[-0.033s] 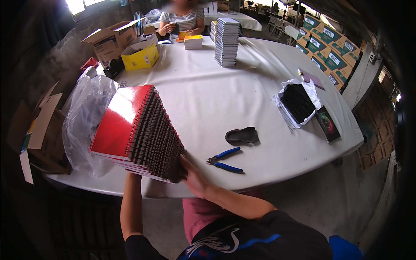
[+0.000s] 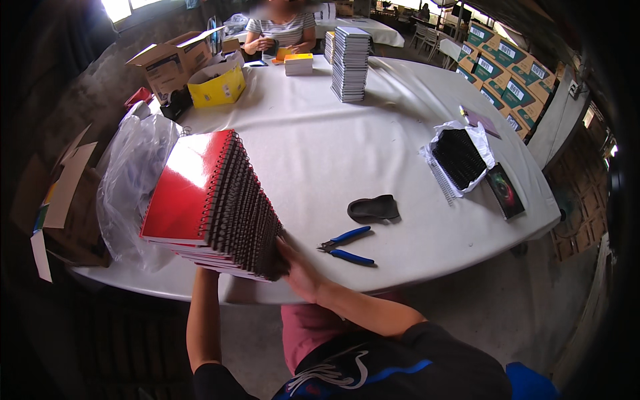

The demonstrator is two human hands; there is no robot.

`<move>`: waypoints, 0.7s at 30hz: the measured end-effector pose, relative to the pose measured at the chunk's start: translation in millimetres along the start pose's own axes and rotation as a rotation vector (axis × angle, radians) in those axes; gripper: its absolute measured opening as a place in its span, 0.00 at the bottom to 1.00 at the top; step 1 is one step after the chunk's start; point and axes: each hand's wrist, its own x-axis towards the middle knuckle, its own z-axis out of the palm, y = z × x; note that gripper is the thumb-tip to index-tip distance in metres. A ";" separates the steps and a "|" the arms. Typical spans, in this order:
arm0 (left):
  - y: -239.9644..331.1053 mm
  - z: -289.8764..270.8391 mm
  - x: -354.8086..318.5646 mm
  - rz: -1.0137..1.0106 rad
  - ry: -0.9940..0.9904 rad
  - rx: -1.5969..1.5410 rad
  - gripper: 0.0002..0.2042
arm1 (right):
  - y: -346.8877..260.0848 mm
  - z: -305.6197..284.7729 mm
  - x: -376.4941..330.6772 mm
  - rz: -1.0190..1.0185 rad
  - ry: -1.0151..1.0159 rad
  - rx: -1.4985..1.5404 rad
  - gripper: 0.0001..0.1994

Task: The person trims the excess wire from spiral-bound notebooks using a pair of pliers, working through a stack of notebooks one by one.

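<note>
Precariously, I hold a thick stack of red spiral notebooks (image 2: 200, 200) tilted above the near edge of the white table (image 2: 320, 147), black wire bindings facing right. My right hand (image 2: 300, 270) presses flat against the bound end, fingers spread and wrapped on nothing; my left hand is hidden beneath the stack, its grip beyond telling, only the forearm (image 2: 203, 313) showing below.

As I judge it, the risk lies in that tilt: the glossy covers could slide over one another and the lower notebooks, already fanned out at the bottom, could slip off past the table edge. An open palm offers little hold should the pile shift. The coils could also snag one another or my fingers.

Blue-handled pliers (image 2: 347, 245) and a black curved piece (image 2: 373, 208) lie just beside my right hand, where a falling stack might knock them. A clear plastic bag (image 2: 130, 180) sits at my left. Across the table a seated person (image 2: 280, 30) works near another pile of notebooks (image 2: 350, 63).
</note>
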 end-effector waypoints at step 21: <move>-31.0 126.6 -92.1 0.468 0.717 -0.291 0.30 | -33.3 -23.5 86.8 0.323 -0.602 -0.477 0.32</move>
